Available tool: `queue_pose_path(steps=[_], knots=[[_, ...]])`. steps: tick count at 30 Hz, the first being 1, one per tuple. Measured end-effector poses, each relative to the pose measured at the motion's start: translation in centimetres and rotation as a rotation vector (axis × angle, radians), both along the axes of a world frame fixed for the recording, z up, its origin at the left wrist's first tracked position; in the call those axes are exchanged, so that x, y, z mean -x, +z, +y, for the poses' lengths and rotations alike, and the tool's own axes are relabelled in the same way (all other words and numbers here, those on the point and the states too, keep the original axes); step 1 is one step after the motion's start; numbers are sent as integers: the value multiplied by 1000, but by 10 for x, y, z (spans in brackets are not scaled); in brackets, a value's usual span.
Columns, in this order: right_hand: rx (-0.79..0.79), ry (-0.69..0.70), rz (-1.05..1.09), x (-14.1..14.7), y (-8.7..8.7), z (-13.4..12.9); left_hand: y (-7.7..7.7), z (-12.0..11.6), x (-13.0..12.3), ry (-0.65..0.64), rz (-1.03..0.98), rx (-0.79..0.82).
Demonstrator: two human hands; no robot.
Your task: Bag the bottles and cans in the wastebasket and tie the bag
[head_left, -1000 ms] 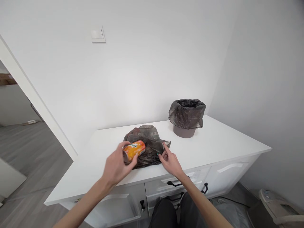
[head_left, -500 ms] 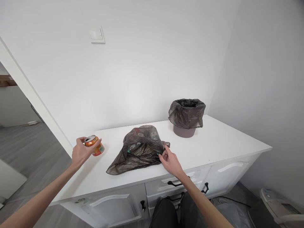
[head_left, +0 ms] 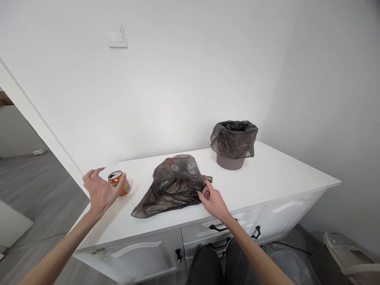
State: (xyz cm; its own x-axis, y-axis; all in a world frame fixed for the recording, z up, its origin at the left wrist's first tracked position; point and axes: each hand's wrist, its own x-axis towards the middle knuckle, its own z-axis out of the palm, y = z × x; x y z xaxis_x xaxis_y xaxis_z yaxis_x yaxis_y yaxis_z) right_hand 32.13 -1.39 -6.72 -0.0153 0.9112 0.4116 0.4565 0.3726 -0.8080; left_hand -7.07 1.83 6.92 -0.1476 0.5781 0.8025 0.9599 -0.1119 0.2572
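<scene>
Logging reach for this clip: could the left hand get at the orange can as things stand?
Probably yes: the left hand is open right beside the orange can, and nothing appears to stand between them.

The left hand (head_left: 101, 193) is holding its fingers spread just beside an orange can (head_left: 126, 187), which is standing upright near the left edge of the counter (head_left: 285, 176). Near the front edge, a dark translucent bag (head_left: 178, 192) is lying with containers (head_left: 192, 168) showing through; the right hand (head_left: 214, 202) is touching its right end. Toward the back right corner, a bin (head_left: 230, 163) is standing, a dark liner (head_left: 234, 145) draping over its rim.
</scene>
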Motion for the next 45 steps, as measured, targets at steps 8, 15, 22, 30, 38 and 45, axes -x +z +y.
queue_pose_path(steps=[8, 15, 22, 30, 38, 45], knots=[[11, 6, 3, -1, 1, 0, -21, -65, -114, -808, 325, 343], [16, -3, -11, -2, -2, 3, -62, -12, -137, -590, 376, 524], [10, -16, -27, -2, -1, 3, -63, 44, -125, -347, 433, 654], [5, -10, -51, -2, 0, 3, -65, 66, -119, -229, 441, 735], [-2, -20, -69, -1, -1, 4, -65, 60, -123, -228, 447, 659], [-9, -25, -80, -1, 1, 3, -54, 40, -125, -289, 451, 588]])
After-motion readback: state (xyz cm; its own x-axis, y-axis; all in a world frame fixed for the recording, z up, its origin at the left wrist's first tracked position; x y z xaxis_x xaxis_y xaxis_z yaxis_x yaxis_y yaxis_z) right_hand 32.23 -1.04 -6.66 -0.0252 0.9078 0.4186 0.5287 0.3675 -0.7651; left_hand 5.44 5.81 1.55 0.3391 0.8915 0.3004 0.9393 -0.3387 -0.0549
